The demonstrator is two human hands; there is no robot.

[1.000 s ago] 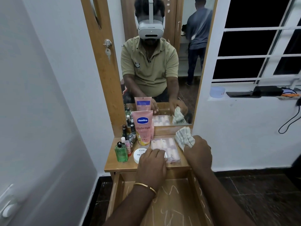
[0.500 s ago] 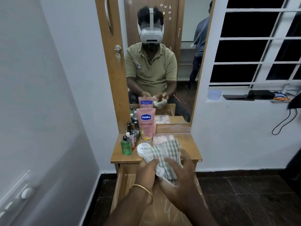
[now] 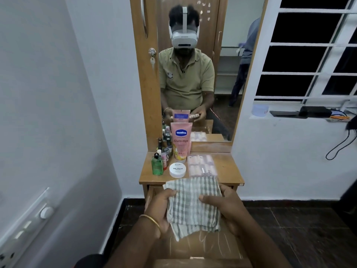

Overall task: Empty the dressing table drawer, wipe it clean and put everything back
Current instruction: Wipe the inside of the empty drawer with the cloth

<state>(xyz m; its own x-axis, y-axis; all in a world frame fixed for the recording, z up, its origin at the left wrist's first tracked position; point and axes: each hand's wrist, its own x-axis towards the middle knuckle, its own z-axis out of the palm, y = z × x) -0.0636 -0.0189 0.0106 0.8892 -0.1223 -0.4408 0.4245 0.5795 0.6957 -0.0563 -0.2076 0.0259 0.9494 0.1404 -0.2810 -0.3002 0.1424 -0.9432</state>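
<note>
We see the left hand (image 3: 161, 211) and right hand (image 3: 225, 207) both gripping the striped cloth (image 3: 193, 205) just before the dressing table (image 3: 228, 171), above its open drawer (image 3: 202, 248).

- Pretty clearly a bedroom corner in a home: a small wooden dressing table (image 3: 228, 172) is tucked against plain white walls, with a tall mirror (image 3: 195, 70) fixed above it.
- The worktop is crowded with toiletries: a Vaseline lotion tube (image 3: 181, 141), a nail polish remover tub (image 3: 177, 169), a green bottle (image 3: 157, 165) and little polish bottles (image 3: 166, 149).
- A barred window (image 3: 307, 51), dark floor tiles (image 3: 301, 235) and a wall switchboard (image 3: 27, 227) can be seen too.
</note>
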